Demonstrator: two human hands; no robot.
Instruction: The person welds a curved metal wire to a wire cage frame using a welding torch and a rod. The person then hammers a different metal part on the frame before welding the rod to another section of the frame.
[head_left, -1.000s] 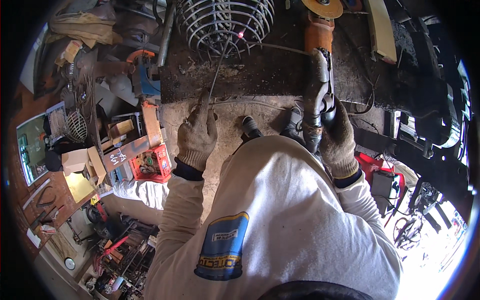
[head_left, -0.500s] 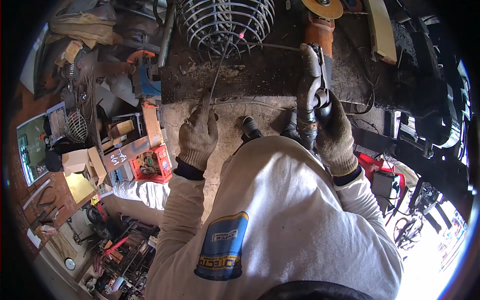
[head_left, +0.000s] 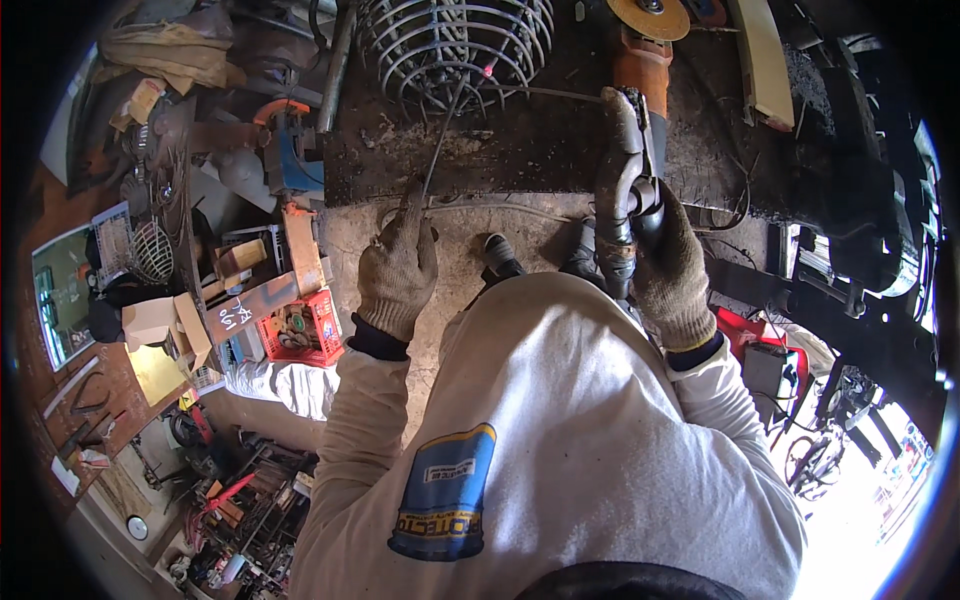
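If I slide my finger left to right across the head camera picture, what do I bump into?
Small round wire cage → red plastic crate → left hand in a worn knit glove → right gloved hand holding the dark welding electrode holder

At the centre of the frame, the gloved left hand (head_left: pixel 398 268) pinches a thin metal rod (head_left: pixel 447 130) whose glowing pink tip touches the round wire cage (head_left: pixel 455 40) at the top, on the dark, scorched workbench (head_left: pixel 530 150). Right of centre, the gloved right hand (head_left: pixel 672 262) grips a grey electrode holder (head_left: pixel 620 175), just beside an orange angle grinder (head_left: pixel 645 50). A red plastic crate (head_left: pixel 300 328) sits at the left, on the floor.
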